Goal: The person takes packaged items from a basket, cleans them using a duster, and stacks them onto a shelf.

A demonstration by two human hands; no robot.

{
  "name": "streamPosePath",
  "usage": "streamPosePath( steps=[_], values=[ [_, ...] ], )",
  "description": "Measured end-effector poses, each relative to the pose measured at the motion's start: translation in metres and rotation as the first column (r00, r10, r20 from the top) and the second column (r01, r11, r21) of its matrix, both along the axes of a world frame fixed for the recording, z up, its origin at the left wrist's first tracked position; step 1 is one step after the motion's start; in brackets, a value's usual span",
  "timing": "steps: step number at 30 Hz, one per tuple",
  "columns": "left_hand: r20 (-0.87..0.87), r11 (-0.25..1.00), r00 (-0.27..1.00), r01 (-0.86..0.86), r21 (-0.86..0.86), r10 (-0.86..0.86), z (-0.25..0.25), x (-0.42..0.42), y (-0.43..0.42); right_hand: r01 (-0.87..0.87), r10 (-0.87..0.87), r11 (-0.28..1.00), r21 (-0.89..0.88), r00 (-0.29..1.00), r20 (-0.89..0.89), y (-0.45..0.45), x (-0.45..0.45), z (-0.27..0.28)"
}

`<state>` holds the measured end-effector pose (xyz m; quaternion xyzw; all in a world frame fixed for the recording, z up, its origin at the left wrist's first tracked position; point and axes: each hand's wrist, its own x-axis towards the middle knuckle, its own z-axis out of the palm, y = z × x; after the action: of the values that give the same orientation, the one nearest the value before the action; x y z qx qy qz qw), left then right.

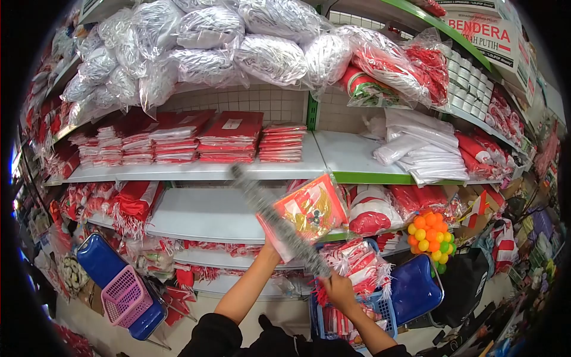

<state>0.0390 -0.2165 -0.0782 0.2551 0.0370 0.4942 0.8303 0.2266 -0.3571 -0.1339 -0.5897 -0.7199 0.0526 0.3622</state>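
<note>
My left hand (271, 252) grips a flat red packet (324, 202) with a gold eagle emblem, held tilted in front of the shelves; my fingers are mostly hidden behind it. In my right hand (339, 290) is the lower end of a long grey duster (253, 196), smeared by motion. The duster slants up to the left and crosses in front of the packet's left part. I cannot tell whether the two touch.
Stacks of red packets (229, 137) line the middle shelf (348, 156). Clear bags of white cord (270, 56) fill the shelf above. A blue basket (386, 312) with red-and-white goods stands near my right arm. To the left, a pink basket (126, 296) rests on a blue chair (101, 262).
</note>
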Motion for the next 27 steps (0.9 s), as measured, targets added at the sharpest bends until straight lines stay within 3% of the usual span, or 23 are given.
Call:
streamPosePath(
  steps=[1, 2, 4, 5, 7, 9, 10, 13, 15, 16, 19, 22, 25, 26, 27],
  values=[
    [-0.095, 0.997, 0.993, -0.074, 0.013, 0.075, -0.007, 0.000, 0.002, -0.067, 0.061, 0.996, 0.063, 0.993, 0.103, -0.004, -0.002, 0.000],
    [-0.006, 1.000, 1.000, -0.003, -0.012, 0.003, -0.020, -0.008, 0.008, -0.054, 0.052, 0.998, 0.019, 0.993, 0.103, -0.007, -0.001, 0.008],
    [0.308, 0.960, 0.910, 0.246, 0.133, -0.276, -0.023, -0.004, 0.015, 0.121, -0.124, 0.987, -0.108, 0.992, -0.027, 0.004, 0.010, 0.006],
    [0.258, 0.981, 0.947, 0.194, 0.016, -0.192, -0.016, -0.005, 0.010, 0.200, -0.217, 0.963, -0.180, 0.973, -0.083, 0.007, 0.015, 0.006],
    [0.165, 0.970, 0.977, 0.162, -0.184, -0.132, -0.018, -0.003, 0.015, 0.231, -0.254, 0.964, -0.135, 0.948, -0.192, 0.008, 0.015, 0.008],
    [0.136, 0.957, 0.982, 0.158, -0.244, -0.128, -0.016, -0.003, 0.018, 0.214, -0.243, 0.965, -0.153, 0.948, -0.205, 0.006, 0.009, -0.001],
    [0.161, 0.961, 0.976, 0.180, -0.211, -0.147, -0.014, -0.004, 0.018, 0.059, -0.060, 0.998, -0.018, 0.994, -0.086, -0.001, 0.007, -0.002],
    [0.238, 0.967, 0.949, 0.235, -0.102, -0.206, -0.003, -0.006, 0.014, -0.026, 0.021, 0.999, 0.028, 0.990, 0.141, -0.008, 0.007, 0.007],
    [0.285, 0.964, 0.926, 0.264, -0.024, -0.247, 0.003, -0.007, 0.015, 0.157, -0.158, 0.987, -0.024, 0.986, -0.056, 0.006, 0.015, 0.000],
    [0.250, 0.945, 0.914, 0.285, 0.161, -0.318, 0.003, -0.005, 0.021, 0.241, -0.248, 0.968, -0.064, 0.957, -0.149, 0.011, 0.017, -0.003],
    [0.102, 0.980, 0.975, 0.200, -0.018, -0.197, 0.023, -0.005, 0.009, 0.335, -0.330, 0.942, -0.020, 0.913, -0.239, 0.012, 0.012, -0.001],
    [0.198, 0.965, 0.945, 0.259, 0.027, -0.260, 0.012, -0.001, 0.018, 0.061, -0.061, 0.997, -0.039, 0.998, -0.024, -0.003, 0.003, -0.007],
    [0.346, 0.935, 0.869, 0.329, 0.132, -0.355, 0.000, 0.000, 0.024, 0.087, -0.088, 0.996, 0.024, 0.996, 0.031, -0.004, 0.003, -0.001],
    [0.391, 0.923, 0.836, 0.346, 0.167, -0.384, -0.003, -0.001, 0.024, 0.154, -0.154, 0.988, -0.007, 0.986, -0.058, 0.001, 0.005, -0.002],
    [0.207, 0.963, 0.941, 0.255, 0.085, -0.267, 0.005, -0.006, 0.013, 0.217, -0.222, 0.975, -0.046, 0.964, -0.143, 0.009, 0.009, -0.006]
  ],
)
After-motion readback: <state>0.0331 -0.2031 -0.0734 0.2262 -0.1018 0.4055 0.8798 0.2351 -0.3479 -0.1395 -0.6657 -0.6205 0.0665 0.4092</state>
